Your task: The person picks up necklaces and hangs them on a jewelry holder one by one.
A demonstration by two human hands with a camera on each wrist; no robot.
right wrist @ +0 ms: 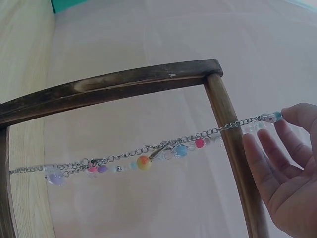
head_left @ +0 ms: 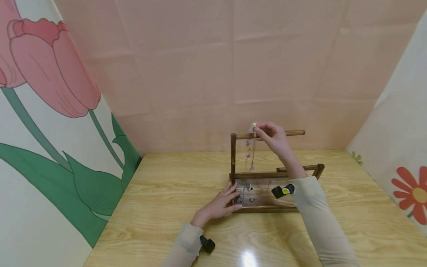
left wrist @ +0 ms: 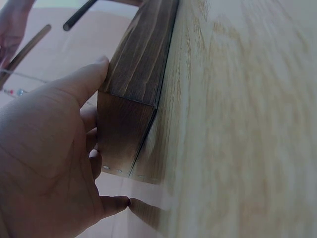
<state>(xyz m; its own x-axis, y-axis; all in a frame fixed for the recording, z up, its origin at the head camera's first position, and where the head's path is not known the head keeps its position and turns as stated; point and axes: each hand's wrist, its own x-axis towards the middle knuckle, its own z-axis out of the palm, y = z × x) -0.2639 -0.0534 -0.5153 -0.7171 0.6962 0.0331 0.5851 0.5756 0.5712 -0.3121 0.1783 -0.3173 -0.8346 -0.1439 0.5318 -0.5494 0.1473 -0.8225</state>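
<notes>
A dark wooden jewelry stand (head_left: 232, 159) with a tray base stands on the table. My right hand (head_left: 275, 140) is at its upper bar (head_left: 295, 132), pinching the top end of a beaded chain (right wrist: 143, 162) between thumb and fingers. The chain has silver links with pastel, yellow, blue and pink beads; it hangs down from the bar area. Whether it rests on the bar cannot be told. My left hand (head_left: 218, 204) rests on the tray's left end, thumb along the front rim and fingers extended over the side. In the left wrist view the thumb touches the wooden corner (left wrist: 126, 119).
Inside the tray (head_left: 263, 196) lie several thin silver chains (head_left: 245, 188) and small pieces. A lower bar (head_left: 300, 168) juts out at the stand's right, beneath my right forearm. The wood-grain table (head_left: 166, 185) meets a pink backdrop behind.
</notes>
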